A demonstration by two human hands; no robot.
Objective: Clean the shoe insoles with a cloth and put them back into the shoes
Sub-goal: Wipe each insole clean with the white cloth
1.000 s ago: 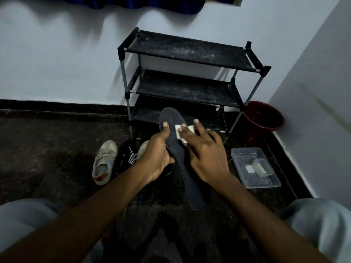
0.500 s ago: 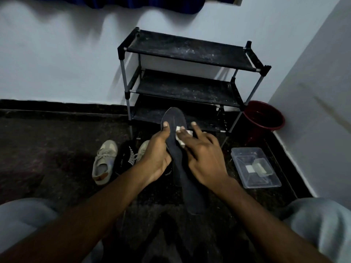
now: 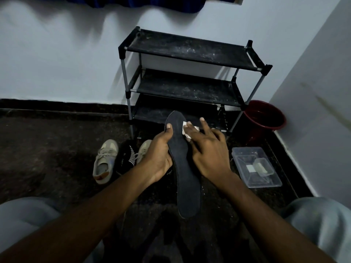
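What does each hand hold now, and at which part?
The left hand grips the dark insole at its left edge, near the middle. The right hand presses a small white cloth under its fingertips.

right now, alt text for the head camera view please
A left hand holds a long dark insole upright while the right hand presses a small white cloth against it, above beige sneakers and before a black three-tier rack.

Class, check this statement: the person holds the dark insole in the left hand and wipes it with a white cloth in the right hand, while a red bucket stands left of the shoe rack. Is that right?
Not quite. In the head view the red bucket stands right of the shoe rack, not left. The left hand does hold the dark insole, and the right hand presses the white cloth to it.
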